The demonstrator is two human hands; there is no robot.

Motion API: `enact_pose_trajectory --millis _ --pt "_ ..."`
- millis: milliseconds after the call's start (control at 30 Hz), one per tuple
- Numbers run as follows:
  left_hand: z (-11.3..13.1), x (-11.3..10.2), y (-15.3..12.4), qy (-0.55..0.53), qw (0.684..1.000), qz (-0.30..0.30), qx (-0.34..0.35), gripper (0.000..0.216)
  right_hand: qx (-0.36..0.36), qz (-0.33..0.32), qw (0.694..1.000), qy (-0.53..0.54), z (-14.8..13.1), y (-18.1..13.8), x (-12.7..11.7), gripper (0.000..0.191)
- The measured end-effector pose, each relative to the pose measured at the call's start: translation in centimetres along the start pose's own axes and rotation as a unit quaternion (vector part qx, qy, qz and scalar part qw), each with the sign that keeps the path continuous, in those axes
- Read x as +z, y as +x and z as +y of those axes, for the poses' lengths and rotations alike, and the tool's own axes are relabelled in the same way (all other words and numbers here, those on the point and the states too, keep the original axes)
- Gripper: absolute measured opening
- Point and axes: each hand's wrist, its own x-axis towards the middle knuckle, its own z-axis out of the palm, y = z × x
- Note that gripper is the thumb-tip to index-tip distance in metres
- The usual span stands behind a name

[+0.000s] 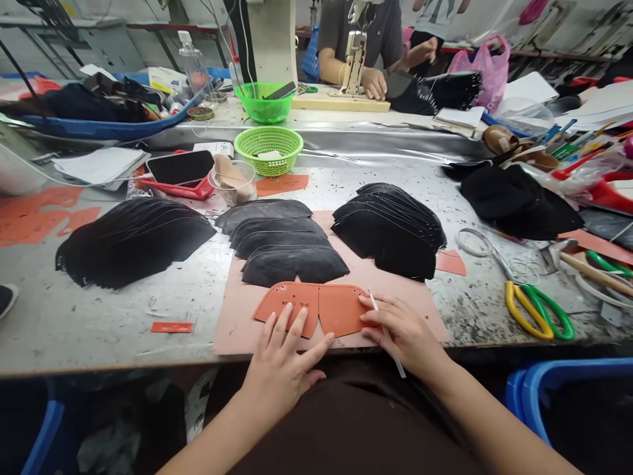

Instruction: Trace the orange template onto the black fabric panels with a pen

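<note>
My left hand (284, 359) lies flat with fingers spread on the left half of an orange template (316, 309) at the front edge of a pink mat (232, 316). My right hand (403, 333) is closed around a thin white pen (387, 333), its tip at the template's right edge, fingers pressing there. Just beyond the template lies a row of several overlapping black cut pieces (284, 241). A fanned stack of black pieces (393, 227) sits to the right and a larger fan of black pieces (131, 241) to the left.
Yellow-green scissors (539, 310) lie at the right. Two green baskets (268, 150), a phone on a red tray (180, 168), a clear cup (232, 181) and black fabric (517, 201) stand further back. Across the table another person (366, 46) works at a sewing machine.
</note>
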Motion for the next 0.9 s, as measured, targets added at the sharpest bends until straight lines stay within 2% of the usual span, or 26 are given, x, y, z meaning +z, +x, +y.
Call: enact_pose_trajectory --millis 233,433,600,700,833,900 --pt "0.2 0.1 0.3 0.013 1.000 -0.022 0.001 0.053 0.004 0.017 1.000 -0.014 -0.5 0.1 0.3 0.010" --pt "0.3 0.3 0.3 0.015 0.999 -0.041 0.011 0.062 -0.010 0.026 0.999 -0.020 -0.6 -0.1 0.4 0.010" --pt "0.3 0.2 0.2 0.020 0.997 -0.068 0.011 0.061 0.006 0.010 1.000 -0.003 -0.5 0.1 0.0 0.014" --pt "0.2 0.3 0.3 0.014 0.998 -0.060 0.006 0.063 0.033 0.008 0.999 0.031 -0.2 1.1 -1.1 0.023" --pt "0.0 0.6 0.6 0.004 1.000 -0.030 0.002 0.065 0.093 0.057 0.992 0.066 0.1 3.1 -1.9 0.024" --pt "-0.1 0.8 0.7 0.003 1.000 -0.015 0.005 0.065 0.127 0.039 0.988 0.073 0.0 4.1 -1.9 0.026"
